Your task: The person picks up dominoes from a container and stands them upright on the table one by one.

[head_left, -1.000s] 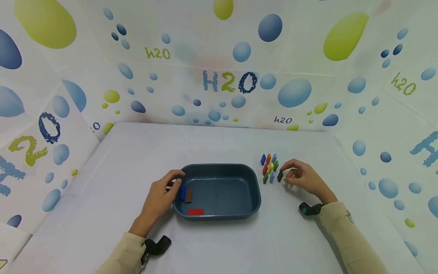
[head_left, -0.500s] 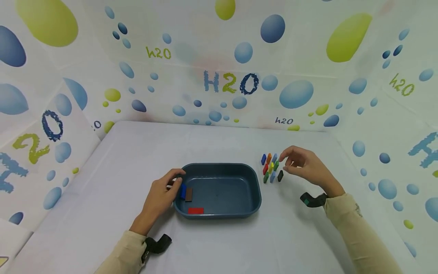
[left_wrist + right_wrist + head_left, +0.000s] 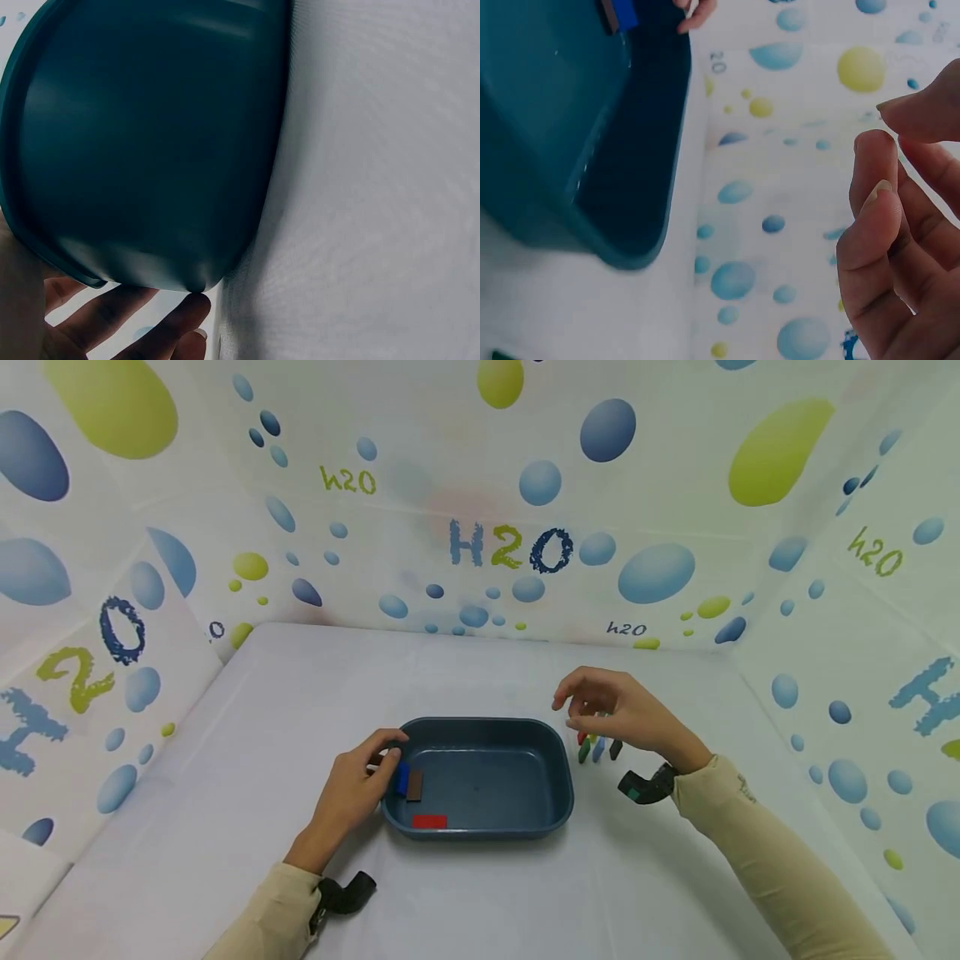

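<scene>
My left hand (image 3: pixel 360 789) holds the left end of a dark blue-green plastic tub (image 3: pixel 487 789), thumb at the rim. In the left wrist view its fingertips (image 3: pixel 196 304) touch the tub's outer wall. Inside the tub, a blue block (image 3: pixel 402 779) leans at the left wall beside a brown block (image 3: pixel 415 785), and a red block (image 3: pixel 430 822) lies near the front. Loosely bent and holding nothing, my right hand (image 3: pixel 618 710) hovers right of the tub. Below it stand small upright blocks, among them a black block (image 3: pixel 616 749) and a green block (image 3: pixel 583 750); the hand hides several others.
A white cloth covers the table (image 3: pixel 487 902). Behind and on both sides rise white sheets (image 3: pixel 420 493) printed with blue and green drops. Each wrist carries a black camera mount, one beside the left sleeve (image 3: pixel 347 895) and one beside the right sleeve (image 3: pixel 647 787).
My right hand has let go of the black block, which stays standing by the others. It has risen and moved left over the group. The left hand keeps its place.
</scene>
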A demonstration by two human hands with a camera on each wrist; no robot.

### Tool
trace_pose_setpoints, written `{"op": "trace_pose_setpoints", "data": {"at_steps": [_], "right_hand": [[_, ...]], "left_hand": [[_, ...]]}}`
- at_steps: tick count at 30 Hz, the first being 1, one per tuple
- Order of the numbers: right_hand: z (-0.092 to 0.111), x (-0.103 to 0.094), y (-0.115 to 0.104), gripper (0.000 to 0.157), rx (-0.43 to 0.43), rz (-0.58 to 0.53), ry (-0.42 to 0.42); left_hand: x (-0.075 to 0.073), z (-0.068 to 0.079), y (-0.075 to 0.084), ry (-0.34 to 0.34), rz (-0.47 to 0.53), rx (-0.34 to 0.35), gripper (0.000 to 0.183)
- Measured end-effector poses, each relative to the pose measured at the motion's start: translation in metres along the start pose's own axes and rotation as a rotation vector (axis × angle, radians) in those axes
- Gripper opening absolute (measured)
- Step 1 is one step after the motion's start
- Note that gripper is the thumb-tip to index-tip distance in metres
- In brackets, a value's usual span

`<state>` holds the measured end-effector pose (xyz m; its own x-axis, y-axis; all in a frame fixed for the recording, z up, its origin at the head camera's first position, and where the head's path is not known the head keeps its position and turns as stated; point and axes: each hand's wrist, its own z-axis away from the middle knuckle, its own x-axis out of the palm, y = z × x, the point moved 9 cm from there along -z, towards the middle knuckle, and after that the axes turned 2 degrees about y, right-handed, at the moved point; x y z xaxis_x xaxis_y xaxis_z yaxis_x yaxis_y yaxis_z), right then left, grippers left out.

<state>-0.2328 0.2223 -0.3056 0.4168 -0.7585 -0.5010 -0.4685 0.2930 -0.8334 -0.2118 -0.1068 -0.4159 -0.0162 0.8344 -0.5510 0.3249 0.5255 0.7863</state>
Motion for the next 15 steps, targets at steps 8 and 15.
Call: {"op": "trace_pose_setpoints", "data": {"at_steps": [8,15], "right_hand": [[-0.029,0.033,-0.015,0.026,-0.07,-0.05,-0.093],[-0.047,0.06,-0.016,0.021,-0.08,-0.082,-0.128]], "left_hand": [[-0.001,0.0,0.002,0.005,0.001,0.01,0.022],[-0.001,0.0,-0.001,0.008,-0.009,0.004,0.022]]}}
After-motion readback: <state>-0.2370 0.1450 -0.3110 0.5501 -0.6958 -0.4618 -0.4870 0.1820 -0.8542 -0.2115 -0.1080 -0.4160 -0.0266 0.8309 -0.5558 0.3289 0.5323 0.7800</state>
